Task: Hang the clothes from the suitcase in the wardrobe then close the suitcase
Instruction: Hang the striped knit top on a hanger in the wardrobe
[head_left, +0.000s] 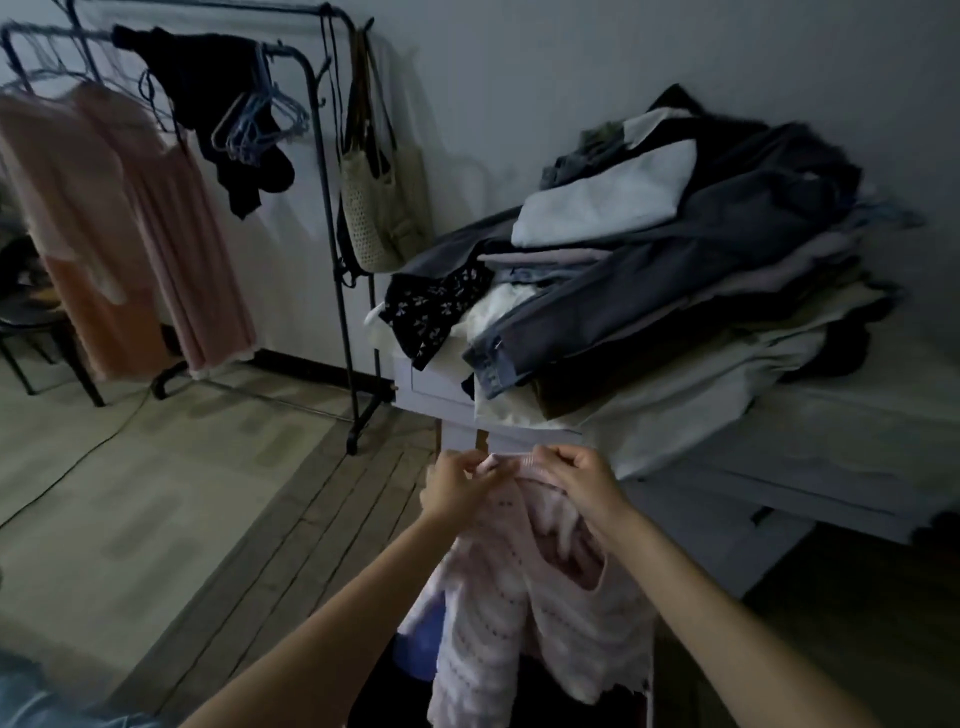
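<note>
Single view only, from the camera on my head; no second view, so no shared area to log. It looks forward and down along both my forearms. My left hand and right hand sit low-centre, close to the lens, holding up a pink knit top that fills the bottom middle. Wide angle: straight edges bow toward the frame borders. Clothes rack lies further off, upper left, against the wall. Pile of folded clothes is at mid distance, upper right. Floor runs along the lower left. Lighting dim.
</note>
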